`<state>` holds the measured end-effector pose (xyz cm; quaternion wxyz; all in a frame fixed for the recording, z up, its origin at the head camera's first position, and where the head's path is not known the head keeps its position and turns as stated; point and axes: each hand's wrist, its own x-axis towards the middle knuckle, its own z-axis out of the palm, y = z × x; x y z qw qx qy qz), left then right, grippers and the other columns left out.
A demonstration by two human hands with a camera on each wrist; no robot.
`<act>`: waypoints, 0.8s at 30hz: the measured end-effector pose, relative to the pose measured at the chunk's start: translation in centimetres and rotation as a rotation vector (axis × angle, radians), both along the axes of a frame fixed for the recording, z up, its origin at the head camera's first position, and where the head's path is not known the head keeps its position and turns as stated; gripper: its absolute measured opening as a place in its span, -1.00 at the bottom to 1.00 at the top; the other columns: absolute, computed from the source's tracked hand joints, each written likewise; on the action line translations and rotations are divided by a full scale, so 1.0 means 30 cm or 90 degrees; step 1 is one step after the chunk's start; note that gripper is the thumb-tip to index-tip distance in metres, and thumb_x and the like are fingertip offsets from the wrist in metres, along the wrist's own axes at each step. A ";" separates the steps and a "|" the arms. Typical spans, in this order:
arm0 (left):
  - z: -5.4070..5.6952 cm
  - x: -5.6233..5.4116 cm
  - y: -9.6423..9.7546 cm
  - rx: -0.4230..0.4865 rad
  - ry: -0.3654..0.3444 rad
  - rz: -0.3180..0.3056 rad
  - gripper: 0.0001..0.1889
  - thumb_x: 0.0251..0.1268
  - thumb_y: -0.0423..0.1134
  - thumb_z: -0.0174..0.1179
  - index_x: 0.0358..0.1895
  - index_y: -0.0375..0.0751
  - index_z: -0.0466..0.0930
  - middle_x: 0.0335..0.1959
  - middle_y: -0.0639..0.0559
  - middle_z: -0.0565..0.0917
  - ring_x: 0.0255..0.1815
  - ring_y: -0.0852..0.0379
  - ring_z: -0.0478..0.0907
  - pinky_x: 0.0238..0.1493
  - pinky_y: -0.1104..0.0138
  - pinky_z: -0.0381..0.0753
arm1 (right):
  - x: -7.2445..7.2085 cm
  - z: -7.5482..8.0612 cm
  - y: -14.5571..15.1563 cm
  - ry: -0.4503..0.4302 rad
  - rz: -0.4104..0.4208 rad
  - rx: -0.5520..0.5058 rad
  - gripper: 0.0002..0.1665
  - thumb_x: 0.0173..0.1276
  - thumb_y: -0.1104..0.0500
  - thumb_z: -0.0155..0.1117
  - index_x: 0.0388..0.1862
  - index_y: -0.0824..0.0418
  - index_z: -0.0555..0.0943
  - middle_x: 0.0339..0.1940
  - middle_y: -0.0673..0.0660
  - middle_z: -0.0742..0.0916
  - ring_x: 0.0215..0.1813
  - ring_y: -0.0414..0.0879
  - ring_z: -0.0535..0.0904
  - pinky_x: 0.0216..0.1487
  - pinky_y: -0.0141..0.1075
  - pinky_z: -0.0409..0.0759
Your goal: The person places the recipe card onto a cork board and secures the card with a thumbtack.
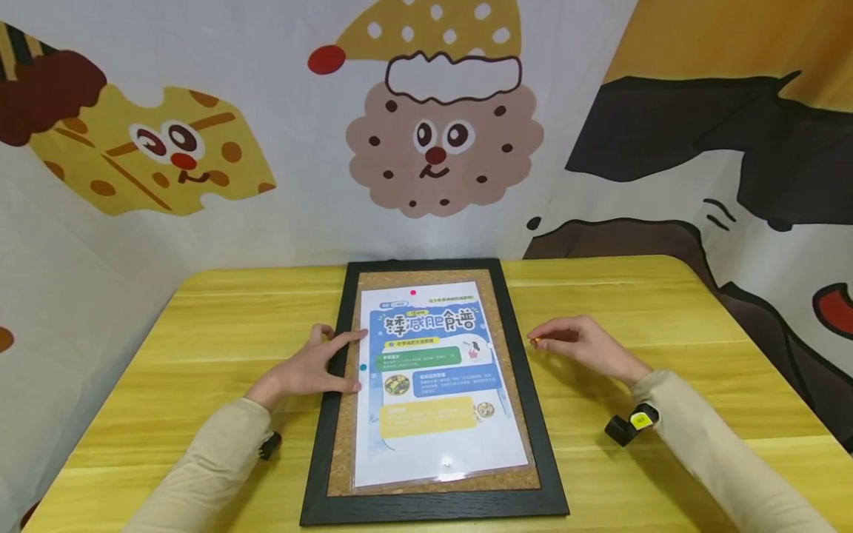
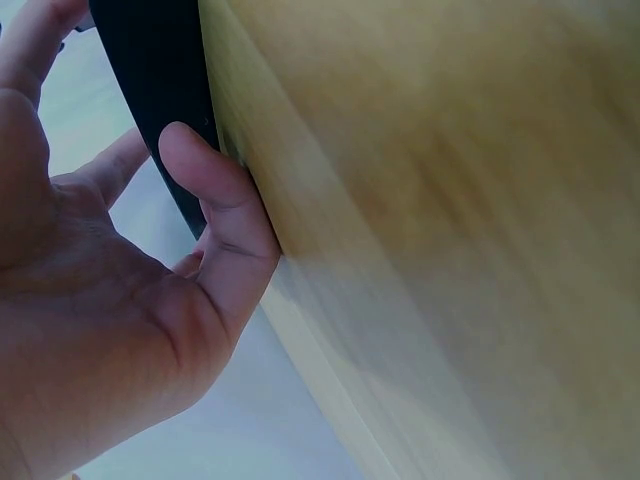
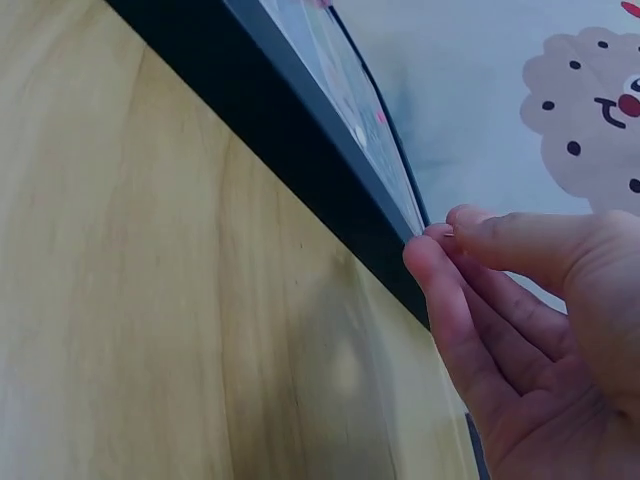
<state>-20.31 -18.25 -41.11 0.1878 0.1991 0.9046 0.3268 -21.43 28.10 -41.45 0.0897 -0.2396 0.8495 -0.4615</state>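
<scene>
A printed poster (image 1: 433, 444) in a clear sleeve lies on a black-framed cork board (image 1: 343, 463). My left hand (image 1: 309, 366) reaches over the frame's left side, thumb and index fingertip spread at the poster's left edge. A pink pin (image 1: 413, 292) sits at the poster's top, a teal pin (image 1: 363, 367) at its left edge between those fingertips, and a white pin (image 1: 489, 346) near its right edge. To the right of the frame, my right hand (image 1: 580, 344) pinches a small orange push pin (image 1: 536, 340) between thumb and fingers; its thin needle shows in the right wrist view.
The board lies on a yellow wood-grain table (image 1: 253, 318), reaching close to the back edge. Behind stands a cloth backdrop (image 1: 293, 207) with cartoon food. Black camera mounts, one on the right wrist (image 1: 623, 429), hang below both forearms.
</scene>
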 end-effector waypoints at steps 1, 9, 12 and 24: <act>0.000 0.000 0.000 0.000 -0.001 0.000 -0.05 0.04 0.04 0.43 0.50 -0.09 0.15 0.18 -0.40 0.01 0.07 -0.33 0.24 -0.03 -0.14 0.34 | 0.000 0.002 -0.005 -0.009 -0.001 -0.002 -0.77 0.37 0.32 0.25 -0.04 0.38 0.66 -0.14 0.18 0.74 -0.11 -0.08 0.66 -0.07 -0.34 0.56; 0.003 -0.003 0.000 -0.002 -0.008 0.003 -0.04 0.04 0.06 0.42 0.50 -0.09 0.14 0.19 -0.40 -0.01 0.08 -0.35 0.23 -0.01 -0.15 0.33 | 0.005 0.006 -0.053 -0.007 0.004 -0.003 -0.79 0.35 0.23 0.31 -0.09 0.27 0.72 -0.15 0.11 0.74 -0.15 -0.08 0.64 -0.12 -0.31 0.56; 0.002 -0.003 -0.001 -0.003 -0.009 0.002 -0.04 0.05 0.06 0.42 0.51 -0.08 0.13 0.18 -0.39 -0.01 0.08 -0.34 0.23 -0.01 -0.14 0.33 | 0.006 0.006 -0.074 0.008 0.022 -0.006 -0.81 0.33 0.25 0.32 -0.11 0.25 0.73 -0.18 0.11 0.73 -0.19 -0.06 0.61 -0.17 -0.32 0.55; 0.002 -0.008 -0.001 -0.008 -0.012 0.000 -0.04 0.05 0.06 0.42 0.51 -0.09 0.12 0.20 -0.41 -0.03 0.10 -0.36 0.21 0.01 -0.18 0.32 | 0.018 -0.003 -0.136 -0.031 0.087 -0.019 -0.80 0.31 0.29 0.33 -0.10 0.32 0.71 -0.19 0.12 0.72 -0.22 -0.08 0.61 -0.21 -0.30 0.58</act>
